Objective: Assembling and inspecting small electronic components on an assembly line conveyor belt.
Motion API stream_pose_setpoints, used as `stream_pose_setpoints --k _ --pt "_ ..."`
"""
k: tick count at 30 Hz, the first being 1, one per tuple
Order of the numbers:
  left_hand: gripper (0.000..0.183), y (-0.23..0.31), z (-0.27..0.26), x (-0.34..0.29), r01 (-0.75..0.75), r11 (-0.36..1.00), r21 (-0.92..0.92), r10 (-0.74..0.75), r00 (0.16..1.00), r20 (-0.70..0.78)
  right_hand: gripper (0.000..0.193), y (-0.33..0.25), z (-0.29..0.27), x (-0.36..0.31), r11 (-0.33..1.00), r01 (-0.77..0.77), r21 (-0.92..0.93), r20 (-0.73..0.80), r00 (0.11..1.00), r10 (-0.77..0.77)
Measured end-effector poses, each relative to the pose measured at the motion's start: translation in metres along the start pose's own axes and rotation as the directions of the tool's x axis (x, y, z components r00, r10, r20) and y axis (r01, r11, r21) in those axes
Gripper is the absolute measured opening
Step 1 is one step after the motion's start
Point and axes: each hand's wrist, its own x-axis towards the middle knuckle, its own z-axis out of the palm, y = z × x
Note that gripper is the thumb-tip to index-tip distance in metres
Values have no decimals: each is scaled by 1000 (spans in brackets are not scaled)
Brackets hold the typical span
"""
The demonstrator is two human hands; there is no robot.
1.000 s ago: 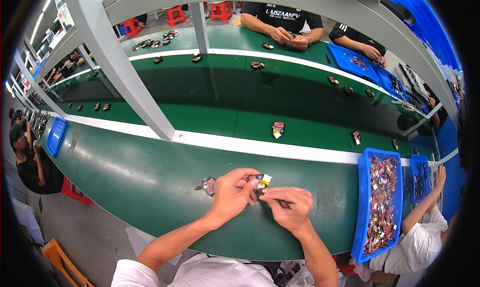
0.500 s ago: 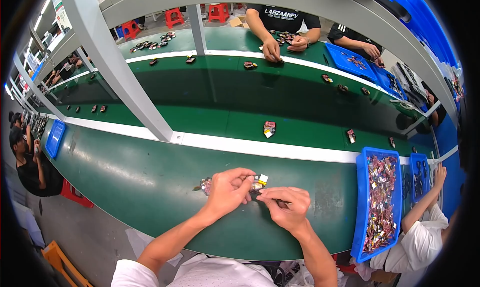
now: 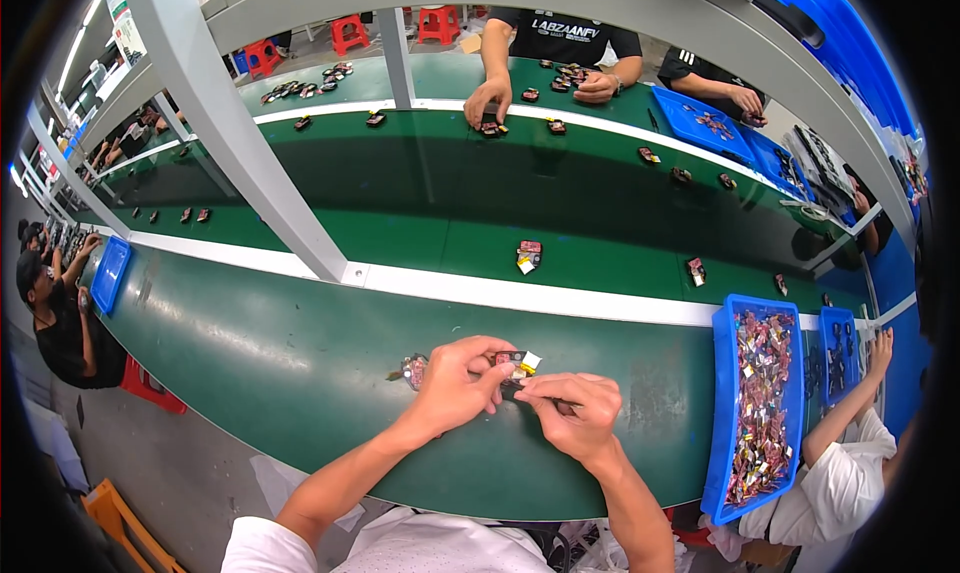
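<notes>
Above the green worktop, my left hand [image 3: 457, 378] is closed on a small electronic module [image 3: 515, 361], a reddish circuit board in a dark casing with a white and a yellow piece at its end. My right hand [image 3: 578, 411] is pinched at the module's near right edge. Within its fingers is a slim dark tool [image 3: 566, 409], mostly covered, whose kind I cannot make out. Another loose circuit board [image 3: 412, 371] lies on the worktop just left of my left hand, partly hidden by it.
A blue tray [image 3: 716, 443] heaped with small circuit boards stands to my right. Beyond a white rail [image 3: 520, 293], modules sit on a green conveyor belt [image 3: 420, 248]. A grey post [image 3: 240, 133] rises at left. Co-workers sit opposite and at both sides.
The module in my left hand has tilted slightly; my hands barely moved. Belt modules have shifted slightly left. The co-worker opposite has moved a hand left to a module on the belt.
</notes>
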Motion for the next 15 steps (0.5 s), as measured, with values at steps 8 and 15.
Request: stream_pose_setpoints --k 8,15 --pt "18 -1 11 -2 -50 997 59 58 988 -145 13 3 1 -2 998 48 -41 17 999 -48" --pt "21 20 -27 36 -26 1000 15 28 983 -179 16 3 -7 5 993 -96 71 -167 980 107"
